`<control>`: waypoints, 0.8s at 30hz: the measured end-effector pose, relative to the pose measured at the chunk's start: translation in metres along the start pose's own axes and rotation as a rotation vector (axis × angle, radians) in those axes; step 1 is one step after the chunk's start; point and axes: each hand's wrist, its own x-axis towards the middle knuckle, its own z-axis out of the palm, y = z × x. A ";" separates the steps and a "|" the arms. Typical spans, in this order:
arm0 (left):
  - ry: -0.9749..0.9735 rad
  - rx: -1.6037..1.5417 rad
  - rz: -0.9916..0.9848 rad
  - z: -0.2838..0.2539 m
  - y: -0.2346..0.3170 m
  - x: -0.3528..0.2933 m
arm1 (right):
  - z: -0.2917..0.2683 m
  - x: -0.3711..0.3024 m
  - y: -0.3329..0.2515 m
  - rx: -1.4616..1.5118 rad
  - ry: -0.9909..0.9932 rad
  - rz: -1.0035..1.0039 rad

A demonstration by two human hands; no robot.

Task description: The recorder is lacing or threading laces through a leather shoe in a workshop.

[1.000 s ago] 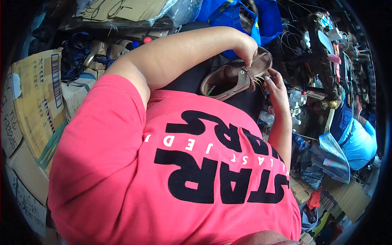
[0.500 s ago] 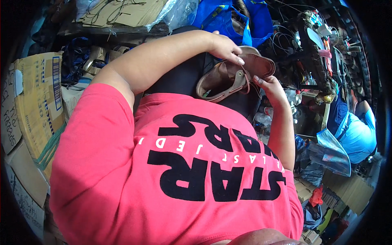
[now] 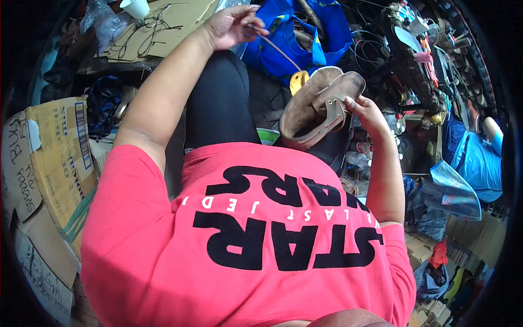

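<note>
Left hand [image 3: 234, 28] pinches lace [image 3: 281, 53]; brown shoe [image 3: 317, 121] lies right and nearer, axis near-left to far-right. Right hand [image 3: 369, 113] closer, gripping shoe.

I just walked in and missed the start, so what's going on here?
A person in a pinkish-red T-shirt is handling a brown, low-cut, leather-like shoe. The right hand grips its right side. The left hand, away from the shoe, pinches a thin brown lace-like strip slanting down toward it; whether the strip is attached can't be seen. A bright blue bag sits beyond.
</note>
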 end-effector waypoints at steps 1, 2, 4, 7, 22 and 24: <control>0.367 0.296 -0.146 -0.003 -0.007 0.000 | 0.001 0.001 0.003 0.045 0.000 -0.006; 0.736 0.595 -0.285 0.002 -0.011 -0.002 | 0.004 0.001 0.001 0.052 0.006 -0.006; 0.670 1.768 -0.363 -0.007 -0.023 -0.004 | 0.010 0.001 -0.003 0.153 -0.001 -0.046; 0.598 1.744 0.155 0.030 -0.042 0.019 | 0.018 0.000 -0.012 0.098 0.050 -0.001; 0.178 0.630 -0.402 0.094 -0.084 0.070 | 0.030 0.000 -0.024 -0.072 0.064 -0.035; 0.224 0.575 -0.436 0.099 -0.087 0.069 | 0.029 0.004 -0.021 -0.084 0.056 -0.047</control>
